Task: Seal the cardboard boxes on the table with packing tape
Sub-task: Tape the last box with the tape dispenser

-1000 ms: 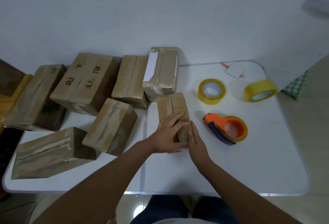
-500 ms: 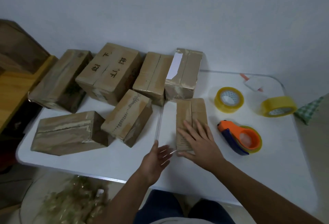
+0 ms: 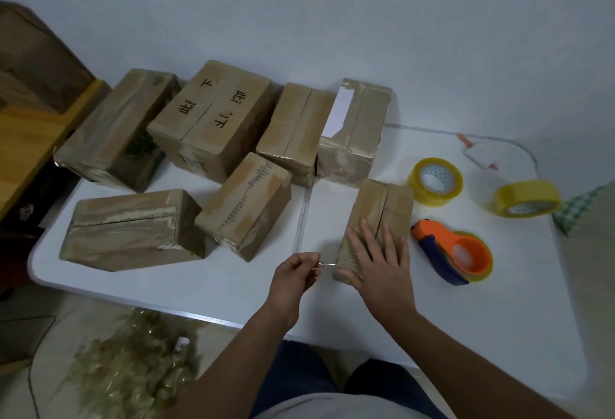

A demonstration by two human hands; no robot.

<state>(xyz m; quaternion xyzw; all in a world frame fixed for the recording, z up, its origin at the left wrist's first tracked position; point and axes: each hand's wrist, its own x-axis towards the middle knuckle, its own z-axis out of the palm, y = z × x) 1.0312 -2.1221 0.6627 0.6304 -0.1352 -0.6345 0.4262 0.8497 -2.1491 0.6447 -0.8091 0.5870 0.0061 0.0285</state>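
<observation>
Near the centre of the frame, slightly right, a small cardboard box [image 3: 379, 219] lies on the white counter [image 3: 499, 302]. The right hand [image 3: 382, 269] rests flat on the box's near end, fingers straight and spread over its top seam. Just left of it, the left hand [image 3: 294, 277] has its fingers curled and pinches a thin clear strip of tape [image 3: 327, 264] that runs across to the near left corner of the box.

To the right of the box, close beside it, sits an orange and blue tape dispenser [image 3: 452, 250] loaded with a yellowish roll. Above it in the frame lie two loose tape rolls: one [image 3: 434, 181] flat on the counter, the other [image 3: 525, 198] tilted on its edge nearer the right rim. A small white card [image 3: 482, 155] lies at the counter's far right corner.

Across the left and upper middle of the frame stand six more cardboard boxes. The back row holds a worn box [image 3: 116, 129] at the left, a large one with black printed characters [image 3: 213, 119], a plain one [image 3: 296, 132], and one with a white label [image 3: 356, 129]. In front of these are a long box [image 3: 133, 229] at the left and a tilted smaller box [image 3: 246, 205] beside it.

At the lower left, on the floor, lies a heap of crumpled clear tape [image 3: 133, 368].
</observation>
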